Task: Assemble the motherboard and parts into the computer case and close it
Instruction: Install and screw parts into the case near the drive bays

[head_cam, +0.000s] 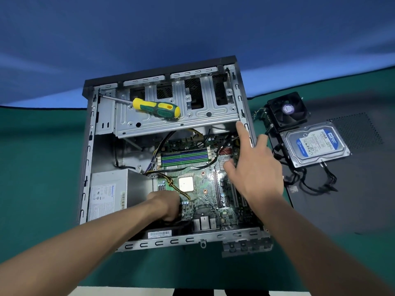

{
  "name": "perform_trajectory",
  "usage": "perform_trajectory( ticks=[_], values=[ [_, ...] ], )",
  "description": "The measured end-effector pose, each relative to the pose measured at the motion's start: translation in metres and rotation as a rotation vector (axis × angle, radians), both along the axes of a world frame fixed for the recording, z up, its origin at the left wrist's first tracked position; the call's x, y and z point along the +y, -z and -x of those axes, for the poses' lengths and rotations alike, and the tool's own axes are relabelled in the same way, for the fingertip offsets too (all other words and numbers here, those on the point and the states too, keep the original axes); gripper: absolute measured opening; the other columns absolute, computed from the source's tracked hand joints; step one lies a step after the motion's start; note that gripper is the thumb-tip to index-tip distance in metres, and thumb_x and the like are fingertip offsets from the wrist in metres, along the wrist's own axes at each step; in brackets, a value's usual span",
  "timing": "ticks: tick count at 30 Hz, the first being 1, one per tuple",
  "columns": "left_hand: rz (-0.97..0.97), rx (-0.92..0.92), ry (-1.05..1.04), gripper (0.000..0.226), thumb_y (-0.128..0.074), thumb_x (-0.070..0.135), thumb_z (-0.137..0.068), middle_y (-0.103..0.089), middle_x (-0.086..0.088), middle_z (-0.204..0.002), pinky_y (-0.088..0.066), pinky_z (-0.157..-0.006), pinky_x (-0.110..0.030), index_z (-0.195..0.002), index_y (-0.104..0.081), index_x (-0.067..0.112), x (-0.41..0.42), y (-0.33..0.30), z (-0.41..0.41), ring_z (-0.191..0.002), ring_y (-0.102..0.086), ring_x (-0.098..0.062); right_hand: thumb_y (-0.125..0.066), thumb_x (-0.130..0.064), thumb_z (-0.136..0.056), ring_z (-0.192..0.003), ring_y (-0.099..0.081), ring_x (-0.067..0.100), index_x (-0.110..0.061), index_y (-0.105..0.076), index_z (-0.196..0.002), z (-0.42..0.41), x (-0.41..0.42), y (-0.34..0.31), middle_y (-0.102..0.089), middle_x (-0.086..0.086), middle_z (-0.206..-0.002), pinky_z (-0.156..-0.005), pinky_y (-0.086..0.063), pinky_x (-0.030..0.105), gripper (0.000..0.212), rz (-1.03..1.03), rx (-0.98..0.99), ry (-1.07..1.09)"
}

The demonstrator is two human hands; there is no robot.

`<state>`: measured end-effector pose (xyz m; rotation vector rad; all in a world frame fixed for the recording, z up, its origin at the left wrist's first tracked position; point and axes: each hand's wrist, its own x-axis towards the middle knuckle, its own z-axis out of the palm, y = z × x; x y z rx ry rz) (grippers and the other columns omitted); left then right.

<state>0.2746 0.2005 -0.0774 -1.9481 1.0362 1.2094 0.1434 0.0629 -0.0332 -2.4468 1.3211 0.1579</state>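
Observation:
An open grey computer case (86, 150) lies on its side on the green mat. Inside it sits the green motherboard (205, 184) with its bare processor (186, 184) and blue and green memory slots (183, 155). My left hand (166, 205) is curled low near the board's front-left corner; what its fingers hold is hidden. Hovering over the board's right side, my right hand (254, 165) has its fingers spread, the index finger pointing up toward the case's right rail. A power supply (111, 193) sits at the case's left.
A yellow and green screwdriver (157, 108) rests on the drive cage (177, 122) at the case's far end. To the right lie a black cooler fan (286, 110), a hard drive (316, 144) with black cables, and the dark side panel (352, 189).

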Motion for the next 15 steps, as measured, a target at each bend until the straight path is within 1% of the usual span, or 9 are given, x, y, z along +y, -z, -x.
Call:
perform_trajectory(
  ticks=[2, 3, 4, 5, 8, 9, 11, 13, 15],
  values=[
    [0.042, -0.009, -0.051, 0.018, -0.057, -0.005, -0.079, -0.06, -0.004, -0.084, -0.048, -0.068, -0.025, -0.093, -0.062, 0.005, 0.003, 0.002, 0.002, -0.092, -0.063, -0.021, -0.049, -0.039, -0.09, -0.071, -0.041, 0.018, -0.034, 0.009, -0.146, 0.0, 0.0, 0.0, -0.021, 0.004, -0.097, -0.053, -0.034, 0.029, 0.08, -0.001, -0.001, -0.003],
    [0.063, -0.014, -0.086, 0.014, -0.058, -0.005, -0.078, -0.06, -0.002, -0.08, -0.049, -0.067, -0.023, -0.081, -0.059, 0.009, 0.006, 0.003, 0.002, -0.085, -0.062, -0.019, -0.049, -0.039, -0.09, -0.071, -0.042, 0.019, -0.034, 0.009, -0.145, 0.0, 0.0, 0.001, -0.022, 0.005, -0.098, -0.053, -0.035, 0.03, 0.081, 0.001, -0.003, -0.005],
    [0.076, -0.016, -0.135, 0.017, -0.057, -0.006, -0.077, -0.058, 0.001, -0.075, -0.05, -0.066, -0.022, -0.073, -0.054, 0.011, 0.007, 0.004, 0.001, -0.081, -0.061, -0.018, -0.049, -0.04, -0.09, -0.072, -0.041, 0.019, -0.034, 0.01, -0.145, 0.001, 0.0, 0.001, -0.026, 0.006, -0.1, -0.053, -0.036, 0.03, 0.081, 0.007, -0.004, -0.009],
    [0.082, -0.015, -0.181, 0.02, -0.056, -0.006, -0.076, -0.056, 0.002, -0.072, -0.052, -0.065, -0.023, -0.068, -0.051, 0.012, 0.009, 0.005, 0.001, -0.08, -0.061, -0.017, -0.049, -0.04, -0.09, -0.072, -0.041, 0.019, -0.034, 0.01, -0.145, 0.001, 0.0, 0.002, -0.029, 0.008, -0.103, -0.053, -0.036, 0.03, 0.081, 0.014, -0.004, -0.013],
    [0.086, 0.001, -0.285, 0.018, -0.052, -0.007, -0.077, -0.059, -0.002, -0.08, -0.055, -0.072, -0.027, -0.073, -0.053, 0.01, 0.011, 0.007, -0.001, -0.087, -0.064, -0.02, -0.049, -0.041, -0.09, -0.073, -0.042, 0.02, -0.033, 0.011, -0.145, 0.001, 0.0, 0.003, -0.032, 0.011, -0.11, -0.052, -0.037, 0.029, 0.082, 0.03, 0.007, -0.019],
    [0.093, 0.008, -0.306, 0.015, -0.051, -0.007, -0.079, -0.059, -0.003, -0.083, -0.055, -0.072, -0.027, -0.078, -0.056, 0.008, 0.012, 0.008, -0.001, -0.086, -0.064, -0.021, -0.049, -0.041, -0.09, -0.075, -0.043, 0.02, -0.032, 0.008, -0.145, 0.001, 0.001, 0.003, -0.032, 0.012, -0.112, -0.052, -0.037, 0.029, 0.08, 0.033, 0.014, -0.024],
    [0.105, 0.016, -0.315, 0.015, -0.052, -0.005, -0.081, -0.059, -0.003, -0.083, -0.052, -0.066, -0.026, -0.086, -0.06, 0.007, 0.013, 0.008, -0.002, -0.082, -0.063, -0.021, -0.049, -0.039, -0.09, -0.079, -0.043, 0.022, -0.028, -0.006, -0.144, 0.001, 0.002, 0.002, -0.032, 0.013, -0.115, -0.054, -0.039, 0.03, 0.071, 0.038, 0.017, -0.033],
    [0.096, 0.019, -0.314, 0.014, -0.053, -0.006, -0.081, -0.059, -0.003, -0.082, -0.05, -0.065, -0.024, -0.085, -0.059, 0.007, 0.011, 0.008, -0.002, -0.077, -0.06, -0.02, -0.05, -0.037, -0.09, -0.08, -0.04, 0.022, -0.024, -0.017, -0.14, 0.001, 0.002, 0.001, -0.032, 0.014, -0.116, -0.055, -0.039, 0.031, 0.062, 0.051, 0.023, -0.043],
    [0.09, 0.022, -0.312, 0.015, -0.053, -0.005, -0.083, -0.058, -0.004, -0.082, -0.049, -0.063, -0.022, -0.074, -0.054, 0.008, 0.008, 0.008, -0.001, -0.072, -0.058, -0.019, -0.051, -0.036, -0.09, -0.081, -0.039, 0.022, -0.023, -0.02, -0.137, 0.001, 0.002, 0.001, -0.032, 0.014, -0.116, -0.056, -0.037, 0.031, 0.058, 0.064, 0.023, -0.051]
  ],
)
